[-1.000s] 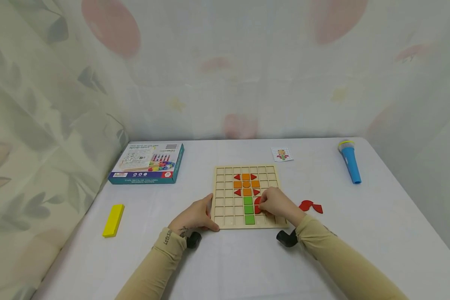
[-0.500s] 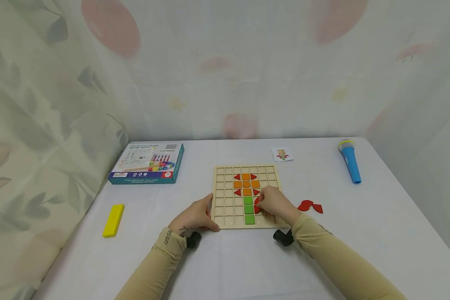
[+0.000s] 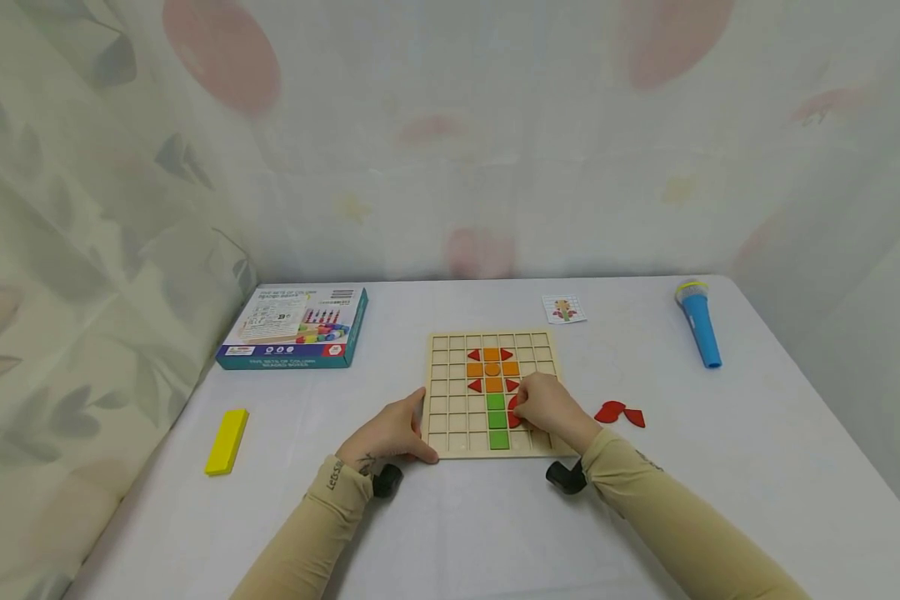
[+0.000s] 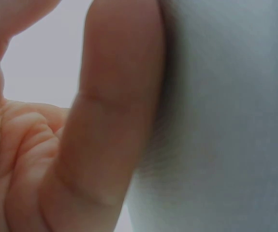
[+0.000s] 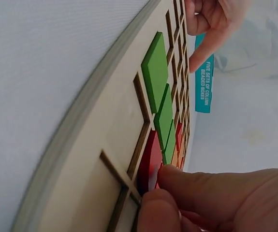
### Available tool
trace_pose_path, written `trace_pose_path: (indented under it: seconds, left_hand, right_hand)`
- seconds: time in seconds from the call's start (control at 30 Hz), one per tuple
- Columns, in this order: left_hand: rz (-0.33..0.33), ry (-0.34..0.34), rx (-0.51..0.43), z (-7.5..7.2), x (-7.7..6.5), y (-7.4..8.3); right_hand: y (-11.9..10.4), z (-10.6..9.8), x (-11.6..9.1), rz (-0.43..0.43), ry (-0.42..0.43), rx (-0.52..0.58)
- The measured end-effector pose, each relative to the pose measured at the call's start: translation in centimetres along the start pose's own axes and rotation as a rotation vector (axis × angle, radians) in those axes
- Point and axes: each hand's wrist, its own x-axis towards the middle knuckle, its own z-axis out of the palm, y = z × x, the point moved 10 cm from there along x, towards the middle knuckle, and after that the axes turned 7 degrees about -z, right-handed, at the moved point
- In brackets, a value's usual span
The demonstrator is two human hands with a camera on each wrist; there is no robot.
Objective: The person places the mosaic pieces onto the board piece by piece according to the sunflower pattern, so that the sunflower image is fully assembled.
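A wooden grid board lies on the table, holding green squares, orange pieces and small red triangles. Beside the green column, my right hand pinches a red curved-edge tile at the board between thumb and forefinger. Its fingertips cover part of the tile. At the board's near left corner my left hand rests against the edge, thumb at the corner and forefinger farther up the side. The left wrist view shows the same hand close up, fingers extended.
Loose red pieces lie right of the board. Behind it is a small pattern card. A blue toy microphone lies far right. A boxed set and a yellow block are on the left.
My right hand has shifted slightly left with its fingertips at the red tile, then stays nearly still. The left hand keeps its place on the board.
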Motion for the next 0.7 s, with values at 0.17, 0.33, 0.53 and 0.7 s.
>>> trace_pose_path:
  seconds: [0.17,0.33,0.53,0.7]
  left_hand:
    - [0.002,0.005,0.011,0.0,0.1,-0.1]
    - [0.007,0.007,0.021,0.0,0.0,0.0]
    - [-0.004,0.006,0.019,0.0,0.0,0.1]
    - [0.003,0.003,0.016,0.0,0.0,0.1]
  right_hand:
    - [-0.2,-1.2,-0.2,-0.028,0.043,-0.031]
    - [0.3,-4.2,-0.6,-0.033,0.097,-0.098]
    - [2.5,-7.8,-1.6,0.005,0.129,-0.136]
    - [5.3,-9.0,-2.4,0.098,0.082,-0.139]
